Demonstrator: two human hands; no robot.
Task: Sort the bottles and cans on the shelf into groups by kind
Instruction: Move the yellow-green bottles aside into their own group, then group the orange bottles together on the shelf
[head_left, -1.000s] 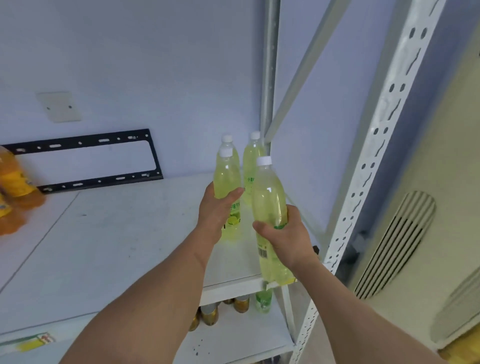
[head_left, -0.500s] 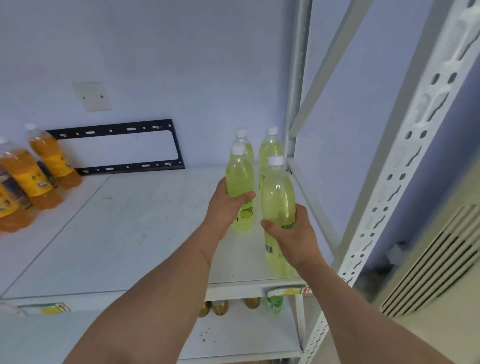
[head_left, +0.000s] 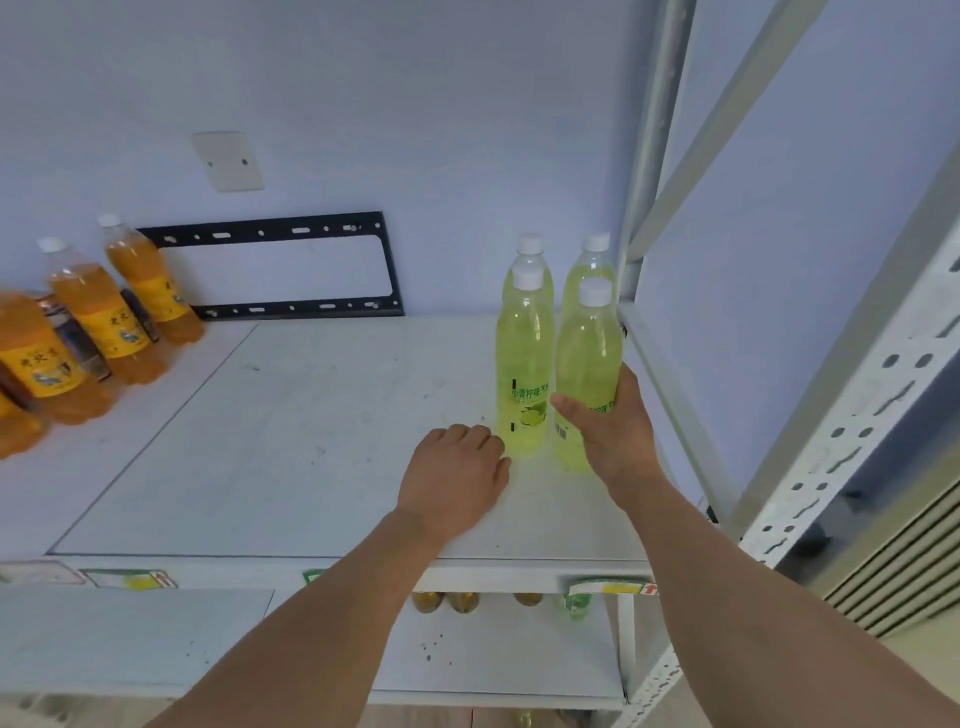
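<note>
Reaching forward from the lower right, the right hand (head_left: 615, 434) is wrapped round the lower half of the front right lime bottle (head_left: 587, 364), thumb across the label on the near side and fingers hidden behind it. The bottle is held upright with its base at the shelf (head_left: 311, 415); whether it rests there or hangs just above cannot be told. The forearm is stretched up from the bottom edge, with the wrist nearly straight.

The left hand (head_left: 457, 475) is laid knuckles-up on the shelf just beside the front left lime bottle (head_left: 523, 364), with the fingers curled loosely under and nothing held in them. Its fingertips are hidden from view. The left forearm is extended diagonally from the lower left.

Four lime bottles in all are gathered upright at the right end of the shelf, close against the white upright post (head_left: 649, 208); the two rear lime bottles (head_left: 530, 254) are seen only by their necks and white caps behind the front pair. Well apart, at the left end, a group of orange bottles (head_left: 98, 317) is stood together. On the lower shelf (head_left: 493, 654), several cap tops are glimpsed under the front edge.
</note>
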